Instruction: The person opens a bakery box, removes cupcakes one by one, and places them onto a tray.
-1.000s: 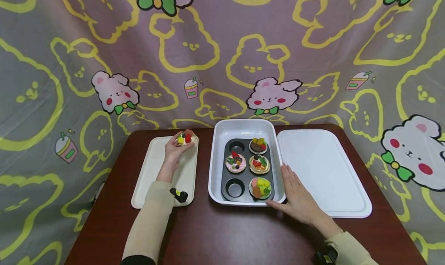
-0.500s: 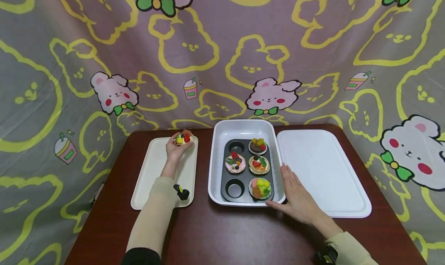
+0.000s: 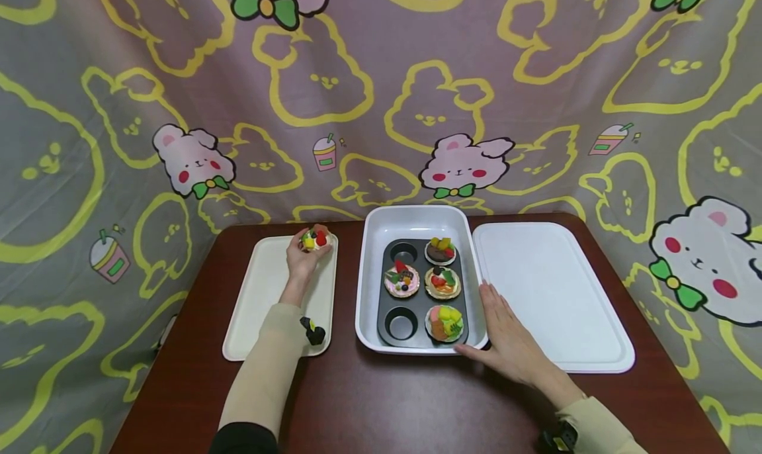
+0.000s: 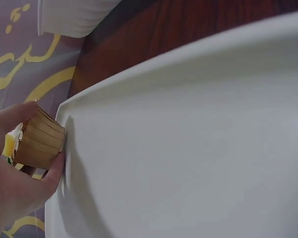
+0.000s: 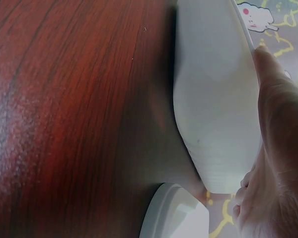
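Note:
My left hand [image 3: 302,261] grips a fruit-topped cupcake [image 3: 315,238] over the far end of the cream tray [image 3: 258,302]. In the left wrist view the cupcake's tan pleated cup [image 4: 42,141] is tilted, its base right at the tray's edge, thumb and fingers on either side. My right hand [image 3: 508,338] rests against the near right corner of the white basin [image 3: 360,288], fingers straight and thumb at the front rim. Inside the basin lies a dark muffin pan [image 3: 423,312]. Several topped cakes, such as a pink one [image 3: 401,282], sit in its cups; two cups on the left are bare.
A large white lid-like tray [image 3: 559,295] lies flat to the right of the basin. Brown tabletop [image 3: 405,401] runs along the front and between the cream tray and the basin. A patterned curtain [image 3: 381,96] hangs behind the table and on both sides.
My left hand and the cupcake have shifted slightly nearer me over the cream tray, and the left forearm has swung a little rightward. My right hand stays on the basin.

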`<state>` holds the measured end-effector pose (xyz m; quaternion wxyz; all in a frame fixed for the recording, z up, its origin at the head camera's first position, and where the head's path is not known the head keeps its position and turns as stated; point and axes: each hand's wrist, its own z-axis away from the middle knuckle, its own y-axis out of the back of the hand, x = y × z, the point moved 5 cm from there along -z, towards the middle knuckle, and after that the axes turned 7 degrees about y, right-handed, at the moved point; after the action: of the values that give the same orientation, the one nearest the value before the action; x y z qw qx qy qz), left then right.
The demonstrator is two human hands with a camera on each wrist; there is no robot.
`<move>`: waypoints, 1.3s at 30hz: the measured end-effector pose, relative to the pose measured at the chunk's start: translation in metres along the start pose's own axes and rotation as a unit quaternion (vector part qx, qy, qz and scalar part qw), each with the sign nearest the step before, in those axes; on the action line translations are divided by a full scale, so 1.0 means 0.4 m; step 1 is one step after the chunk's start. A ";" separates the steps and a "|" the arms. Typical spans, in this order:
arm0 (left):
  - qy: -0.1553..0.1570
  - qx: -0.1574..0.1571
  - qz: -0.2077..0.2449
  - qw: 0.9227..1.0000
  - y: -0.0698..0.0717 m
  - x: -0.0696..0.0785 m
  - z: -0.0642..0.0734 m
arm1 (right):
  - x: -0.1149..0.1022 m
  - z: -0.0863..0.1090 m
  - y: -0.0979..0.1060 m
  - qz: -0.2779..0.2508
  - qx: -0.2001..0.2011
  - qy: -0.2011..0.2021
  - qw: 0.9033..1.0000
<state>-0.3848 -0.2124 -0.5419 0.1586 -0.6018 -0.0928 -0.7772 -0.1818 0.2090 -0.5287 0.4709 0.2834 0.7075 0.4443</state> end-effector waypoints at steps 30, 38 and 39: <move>-0.166 0.057 -0.457 0.872 0.025 -0.002 0.032 | 0.006 0.001 -0.006 0.002 -0.006 -0.006 1.000; -0.184 0.060 -0.545 0.816 0.025 0.003 0.034 | 0.011 0.001 -0.010 -0.003 -0.014 -0.017 1.000; -0.185 0.060 -0.549 0.813 0.026 0.004 0.035 | 0.012 0.000 -0.011 -0.003 -0.015 -0.018 1.000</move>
<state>-0.3688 -0.2176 -0.5372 -0.2790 -0.5721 -0.4820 -0.6021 -0.1834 0.2109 -0.5346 0.4893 0.2819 0.6931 0.4480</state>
